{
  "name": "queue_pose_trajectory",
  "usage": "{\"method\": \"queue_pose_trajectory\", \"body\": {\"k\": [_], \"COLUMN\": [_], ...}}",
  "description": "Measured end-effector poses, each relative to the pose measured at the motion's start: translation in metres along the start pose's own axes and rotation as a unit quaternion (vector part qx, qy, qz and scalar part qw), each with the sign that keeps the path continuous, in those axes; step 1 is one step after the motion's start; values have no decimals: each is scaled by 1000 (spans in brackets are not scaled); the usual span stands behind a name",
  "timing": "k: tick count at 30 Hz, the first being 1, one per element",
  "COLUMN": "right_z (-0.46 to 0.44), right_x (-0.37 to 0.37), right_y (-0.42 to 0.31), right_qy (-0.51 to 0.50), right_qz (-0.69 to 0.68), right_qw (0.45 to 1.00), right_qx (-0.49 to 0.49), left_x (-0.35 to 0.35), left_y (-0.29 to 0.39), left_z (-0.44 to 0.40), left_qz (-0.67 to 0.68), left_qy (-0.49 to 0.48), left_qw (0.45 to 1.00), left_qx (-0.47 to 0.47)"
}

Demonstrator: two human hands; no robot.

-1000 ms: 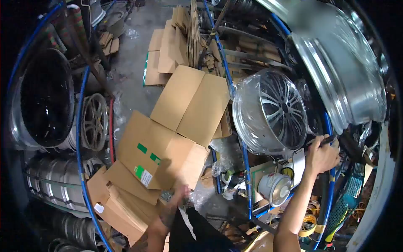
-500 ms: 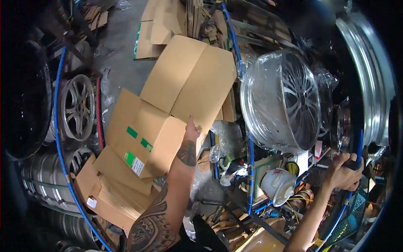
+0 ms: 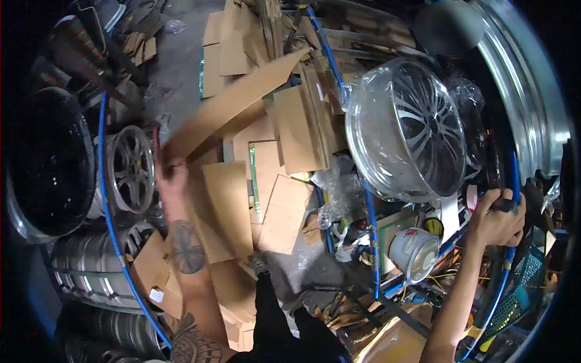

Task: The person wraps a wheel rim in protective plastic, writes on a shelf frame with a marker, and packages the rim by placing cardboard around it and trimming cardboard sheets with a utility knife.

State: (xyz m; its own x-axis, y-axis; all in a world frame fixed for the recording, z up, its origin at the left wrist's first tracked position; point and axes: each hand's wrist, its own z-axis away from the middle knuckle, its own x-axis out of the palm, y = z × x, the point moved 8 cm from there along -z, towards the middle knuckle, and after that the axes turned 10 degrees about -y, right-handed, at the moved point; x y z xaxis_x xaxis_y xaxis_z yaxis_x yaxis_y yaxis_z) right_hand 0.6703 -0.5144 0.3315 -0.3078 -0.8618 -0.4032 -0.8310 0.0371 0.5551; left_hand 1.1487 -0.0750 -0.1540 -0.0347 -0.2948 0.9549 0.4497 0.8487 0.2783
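My left hand (image 3: 173, 176), on the tattooed arm, is closed on the near-left edge of a flattened cardboard box (image 3: 239, 100). The box is tilted up, so one long panel shows nearly edge-on, and another brown panel (image 3: 225, 212) hangs below it. Motion blurs the fingers somewhat. On the right, my right hand (image 3: 499, 221) is wrapped round a blue metal rail (image 3: 510, 257), a dark ring on one finger. Beneath and beyond the held box lie other cardboard pieces (image 3: 281, 209) on the floor.
A plastic-wrapped wheel rim (image 3: 393, 133) sits on a rack to the right, above a white bucket (image 3: 414, 254). More rims (image 3: 130, 169) stand at left behind a blue post (image 3: 104, 181). Stacked cardboard (image 3: 230, 48) stands at the back.
My left hand has swung left and up, lifting and tilting the box, which previously lay spread open with green labels showing. Cardboard underneath is now exposed. My right hand stays on the rail.
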Motion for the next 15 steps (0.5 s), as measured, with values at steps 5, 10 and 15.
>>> {"method": "queue_pose_trajectory", "body": {"k": [5, 10, 15], "right_z": [-2, -2, -4], "right_x": [2, -5, -21], "right_y": [2, 3, 0], "right_qy": [-11, -9, -29], "right_qz": [-11, -42, -77], "right_qw": [1000, 999, 997], "right_qx": [13, 5, -6], "left_x": [126, 232, 311], "left_y": [187, 279, 301], "left_z": [8, -15, 14], "left_qz": [-166, -338, -504], "left_qy": [30, -64, -73], "left_qw": [977, 925, 834], "left_qx": [131, 161, 215]}}
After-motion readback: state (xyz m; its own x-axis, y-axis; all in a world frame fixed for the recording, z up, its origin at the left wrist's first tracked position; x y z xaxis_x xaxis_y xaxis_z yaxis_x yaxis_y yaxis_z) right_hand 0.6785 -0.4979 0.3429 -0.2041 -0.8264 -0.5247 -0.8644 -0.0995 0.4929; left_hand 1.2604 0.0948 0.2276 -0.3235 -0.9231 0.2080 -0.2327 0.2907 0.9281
